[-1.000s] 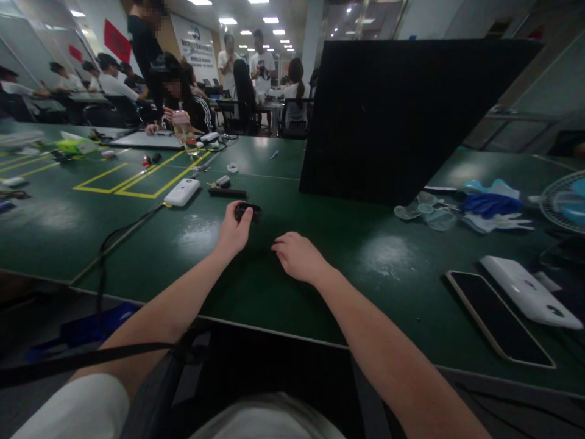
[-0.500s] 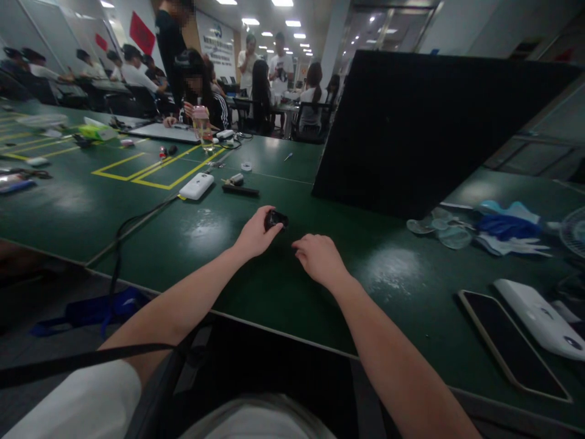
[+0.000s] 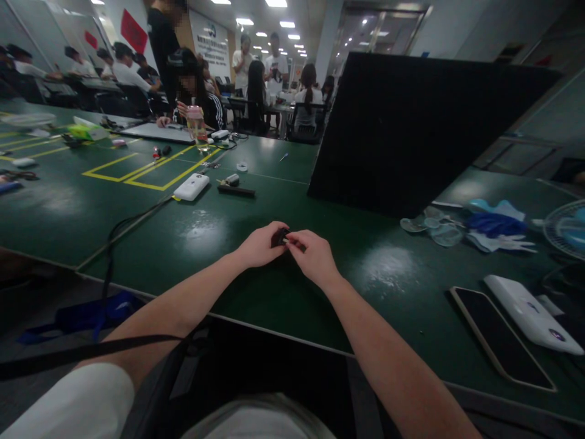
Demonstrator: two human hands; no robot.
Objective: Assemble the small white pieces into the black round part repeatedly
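My left hand (image 3: 261,245) is closed around a small dark, glossy object (image 3: 281,235), held just above the green table. Its kind is hard to make out, since my fingers cover much of it. Right against it, my right hand (image 3: 314,253) pinches a tiny pale piece (image 3: 286,240) between thumb and fingertips. Both hands meet in the middle, over the near part of the table (image 3: 256,286). Beyond them lie a black bar (image 3: 236,191) and a white rounded device (image 3: 192,187).
A large black panel (image 3: 411,134) stands behind my hands to the right. Blue and white gloves (image 3: 498,225), a phone (image 3: 500,338), a second white device (image 3: 532,314) and a fan (image 3: 569,228) are on the right. A person sits across, near a drinking bottle (image 3: 197,128).
My right hand has moved left and up to the dark object, and its fingertips now pinch a pale piece there. My left hand has turned and come slightly lower.
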